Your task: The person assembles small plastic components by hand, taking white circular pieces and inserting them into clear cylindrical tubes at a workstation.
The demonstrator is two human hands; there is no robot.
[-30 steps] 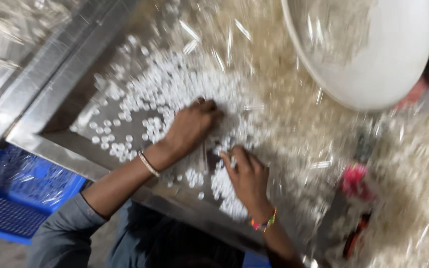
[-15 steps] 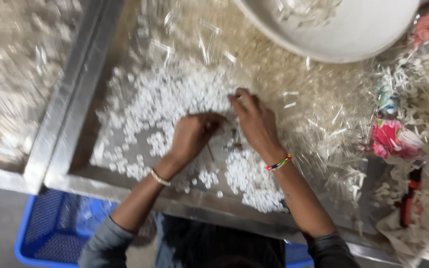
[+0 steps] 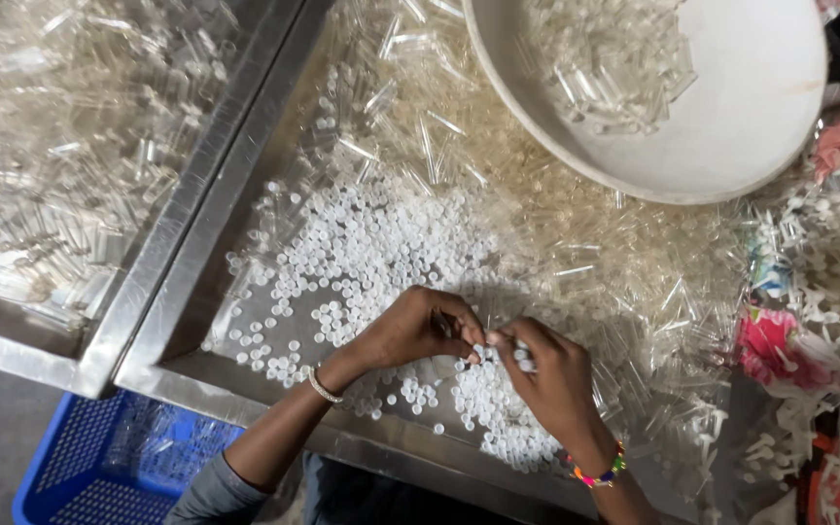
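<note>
My left hand (image 3: 410,331) and my right hand (image 3: 546,374) meet fingertip to fingertip over a steel tray (image 3: 196,321) strewn with small white caps (image 3: 362,258) and clear plastic tubes (image 3: 410,126). The left hand's fingers are closed around a small clear tube. The right hand pinches a small white cap at the tube's end. A thin bracelet circles the left wrist and a beaded multicoloured band sits on the right wrist.
A big white basin (image 3: 731,117) holding clear tubes stands at the top right. A second steel tray (image 3: 41,146) full of clear tubes lies to the left. A blue crate (image 3: 99,467) sits below the table edge. Pink cloth (image 3: 770,345) and white plastic bits lie at right.
The camera view has shifted and steadied. Both hands have drawn closer together near the tray's front edge, fingertips now touching over the white caps.
</note>
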